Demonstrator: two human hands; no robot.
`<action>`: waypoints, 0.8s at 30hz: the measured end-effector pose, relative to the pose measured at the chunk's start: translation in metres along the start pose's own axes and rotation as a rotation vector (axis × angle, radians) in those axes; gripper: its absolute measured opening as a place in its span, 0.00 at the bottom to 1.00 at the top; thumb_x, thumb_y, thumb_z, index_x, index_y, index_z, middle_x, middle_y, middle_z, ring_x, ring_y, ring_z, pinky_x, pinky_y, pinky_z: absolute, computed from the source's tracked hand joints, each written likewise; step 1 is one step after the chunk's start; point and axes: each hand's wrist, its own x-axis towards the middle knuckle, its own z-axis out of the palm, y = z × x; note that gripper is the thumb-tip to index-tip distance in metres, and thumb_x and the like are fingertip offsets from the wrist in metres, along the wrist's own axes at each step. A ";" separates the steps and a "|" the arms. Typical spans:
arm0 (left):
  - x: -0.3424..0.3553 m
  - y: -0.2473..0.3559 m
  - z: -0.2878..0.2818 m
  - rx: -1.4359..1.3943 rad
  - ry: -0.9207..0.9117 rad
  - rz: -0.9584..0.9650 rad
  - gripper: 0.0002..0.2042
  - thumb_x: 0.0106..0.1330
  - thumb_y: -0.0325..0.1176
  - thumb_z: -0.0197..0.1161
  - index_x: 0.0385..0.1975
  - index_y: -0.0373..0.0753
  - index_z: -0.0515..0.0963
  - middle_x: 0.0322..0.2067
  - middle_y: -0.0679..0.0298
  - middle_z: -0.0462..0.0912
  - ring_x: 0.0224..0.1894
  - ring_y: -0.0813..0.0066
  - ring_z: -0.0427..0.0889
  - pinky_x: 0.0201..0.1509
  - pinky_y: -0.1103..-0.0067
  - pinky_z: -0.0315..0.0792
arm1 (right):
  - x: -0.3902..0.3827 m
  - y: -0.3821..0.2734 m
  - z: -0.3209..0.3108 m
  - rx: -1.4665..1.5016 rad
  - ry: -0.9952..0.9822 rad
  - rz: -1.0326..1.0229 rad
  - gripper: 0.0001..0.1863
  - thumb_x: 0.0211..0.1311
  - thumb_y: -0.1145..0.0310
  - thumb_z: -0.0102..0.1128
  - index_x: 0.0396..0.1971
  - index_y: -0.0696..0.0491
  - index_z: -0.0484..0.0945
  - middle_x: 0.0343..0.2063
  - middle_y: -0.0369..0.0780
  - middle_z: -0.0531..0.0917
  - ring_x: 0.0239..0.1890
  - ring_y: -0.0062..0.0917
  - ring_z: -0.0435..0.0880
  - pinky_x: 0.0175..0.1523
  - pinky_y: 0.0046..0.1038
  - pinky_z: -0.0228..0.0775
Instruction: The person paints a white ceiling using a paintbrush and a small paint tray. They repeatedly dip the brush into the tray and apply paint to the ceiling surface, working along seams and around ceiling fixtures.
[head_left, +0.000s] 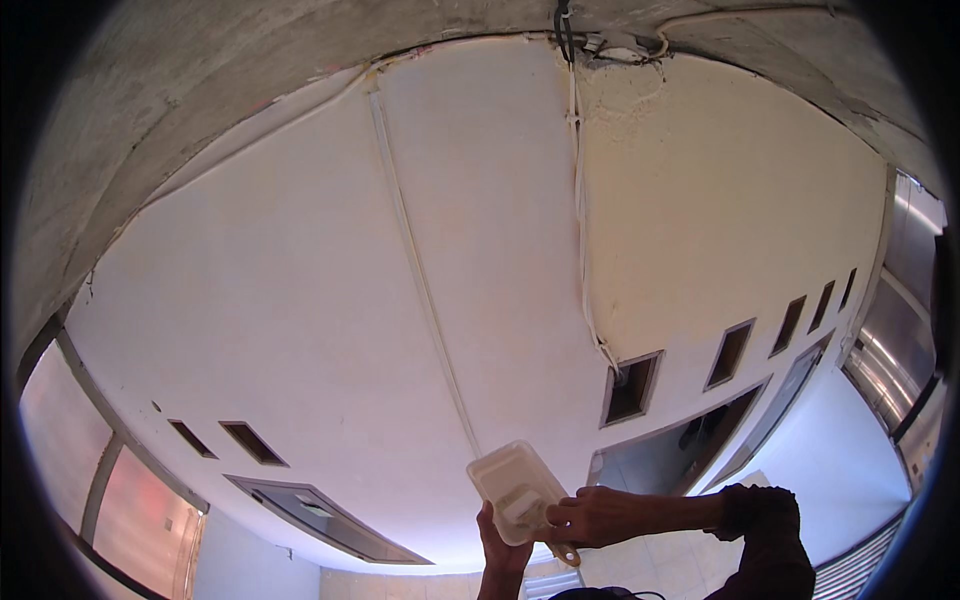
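A pale, shallow plastic tray (500, 473) with rounded corners is held up and tilted near the lower middle. A whitish patch shows inside it, too unclear to name. My left hand (500, 548) grips the tray's lower left edge, thumb up along its side. From the right, my right hand (580, 517) reaches over the tray's lower right part with its fingers closed. Below these fingers sticks out a light tan handle (568, 553) with a rounded end; the rest of that tool is hidden by the hand and tray.
Behind stands a tall white wall (330, 300) with a cable strip and loose cables (580, 200). Small square openings (632, 389) and a doorway (690, 440) lie at right; a framed opening (325, 515) lies at lower left. Rough concrete (250, 80) spans the top.
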 end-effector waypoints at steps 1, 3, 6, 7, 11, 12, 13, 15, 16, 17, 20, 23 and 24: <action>0.000 -0.001 0.001 0.003 -0.013 -0.013 0.34 0.68 0.58 0.53 0.65 0.39 0.64 0.54 0.54 0.76 0.54 0.58 0.79 0.55 0.62 0.78 | 0.000 0.000 0.002 0.013 0.018 0.005 0.29 0.58 0.66 0.67 0.61 0.45 0.73 0.34 0.36 0.76 0.37 0.24 0.84 0.33 0.28 0.80; 0.004 -0.001 0.007 0.011 -0.039 -0.037 0.34 0.69 0.58 0.53 0.65 0.39 0.63 0.54 0.53 0.76 0.55 0.58 0.79 0.55 0.62 0.78 | 0.005 0.005 -0.002 -0.018 0.041 0.011 0.23 0.58 0.67 0.66 0.55 0.47 0.75 0.35 0.35 0.76 0.38 0.24 0.84 0.35 0.28 0.81; 0.011 -0.005 -0.004 -0.081 -0.064 -0.105 0.34 0.69 0.59 0.52 0.66 0.39 0.62 0.54 0.53 0.75 0.55 0.59 0.78 0.56 0.62 0.78 | 0.015 0.011 -0.018 0.009 0.025 0.104 0.16 0.58 0.66 0.69 0.45 0.47 0.76 0.36 0.35 0.78 0.36 0.27 0.85 0.37 0.29 0.81; 0.013 -0.004 -0.004 -0.082 -0.126 -0.126 0.34 0.69 0.59 0.52 0.67 0.39 0.61 0.56 0.52 0.73 0.57 0.59 0.77 0.57 0.61 0.78 | 0.017 0.015 -0.025 0.026 0.105 0.125 0.14 0.60 0.64 0.67 0.43 0.49 0.76 0.34 0.36 0.78 0.33 0.27 0.85 0.35 0.30 0.81; 0.011 0.006 0.028 0.003 -0.007 -0.097 0.33 0.72 0.59 0.45 0.68 0.41 0.60 0.60 0.53 0.70 0.60 0.58 0.75 0.60 0.60 0.75 | 0.032 0.030 -0.057 0.416 0.448 0.412 0.10 0.60 0.67 0.69 0.37 0.53 0.79 0.27 0.36 0.84 0.26 0.21 0.85 0.32 0.28 0.79; 0.013 0.009 0.037 0.016 -0.012 -0.093 0.33 0.72 0.59 0.44 0.68 0.42 0.60 0.60 0.53 0.70 0.60 0.58 0.75 0.60 0.59 0.75 | 0.036 0.035 -0.063 0.506 0.504 0.521 0.08 0.61 0.68 0.67 0.36 0.55 0.80 0.26 0.37 0.84 0.26 0.18 0.85 0.31 0.26 0.79; 0.014 0.013 0.041 -0.001 -0.007 -0.100 0.32 0.73 0.59 0.44 0.68 0.41 0.60 0.59 0.53 0.70 0.60 0.58 0.75 0.60 0.59 0.75 | 0.043 0.043 -0.067 0.549 0.526 0.570 0.08 0.63 0.68 0.66 0.35 0.56 0.79 0.24 0.36 0.83 0.25 0.17 0.84 0.31 0.25 0.79; 0.014 0.016 0.044 -0.014 -0.020 -0.120 0.32 0.73 0.58 0.44 0.68 0.41 0.60 0.59 0.53 0.71 0.60 0.59 0.75 0.59 0.58 0.76 | 0.053 0.056 -0.082 0.656 0.530 0.675 0.08 0.64 0.68 0.65 0.35 0.58 0.79 0.24 0.36 0.83 0.26 0.17 0.84 0.31 0.23 0.79; 0.014 0.018 0.046 -0.002 -0.044 -0.127 0.32 0.73 0.58 0.44 0.67 0.41 0.60 0.59 0.54 0.71 0.60 0.59 0.75 0.59 0.58 0.76 | 0.057 0.059 -0.091 0.719 0.521 0.721 0.09 0.64 0.68 0.64 0.34 0.59 0.79 0.25 0.36 0.83 0.26 0.18 0.84 0.31 0.22 0.79; 0.014 0.021 0.048 0.016 -0.076 -0.132 0.31 0.73 0.58 0.44 0.67 0.42 0.60 0.58 0.54 0.71 0.60 0.59 0.75 0.58 0.58 0.77 | 0.060 0.062 -0.098 0.717 0.492 0.699 0.08 0.64 0.69 0.64 0.34 0.59 0.79 0.26 0.36 0.83 0.26 0.18 0.84 0.30 0.22 0.78; 0.010 0.028 0.054 0.038 -0.077 -0.125 0.31 0.74 0.57 0.45 0.67 0.41 0.60 0.58 0.54 0.71 0.59 0.59 0.76 0.57 0.57 0.78 | 0.067 0.078 -0.107 0.726 0.378 0.580 0.09 0.63 0.68 0.66 0.35 0.59 0.79 0.30 0.37 0.83 0.27 0.19 0.84 0.31 0.22 0.79; 0.006 0.031 0.051 -0.016 -0.063 -0.139 0.30 0.74 0.56 0.46 0.66 0.41 0.61 0.57 0.54 0.73 0.58 0.59 0.78 0.56 0.59 0.79 | 0.074 0.080 -0.109 0.708 0.268 0.513 0.11 0.64 0.63 0.65 0.35 0.56 0.80 0.28 0.38 0.83 0.31 0.20 0.83 0.37 0.25 0.73; 0.005 0.032 0.050 -0.033 -0.078 -0.143 0.30 0.74 0.56 0.46 0.66 0.40 0.62 0.56 0.54 0.73 0.57 0.60 0.78 0.55 0.60 0.80 | 0.078 0.082 -0.106 0.671 0.236 0.489 0.11 0.63 0.63 0.65 0.35 0.56 0.80 0.28 0.38 0.83 0.31 0.21 0.83 0.37 0.25 0.73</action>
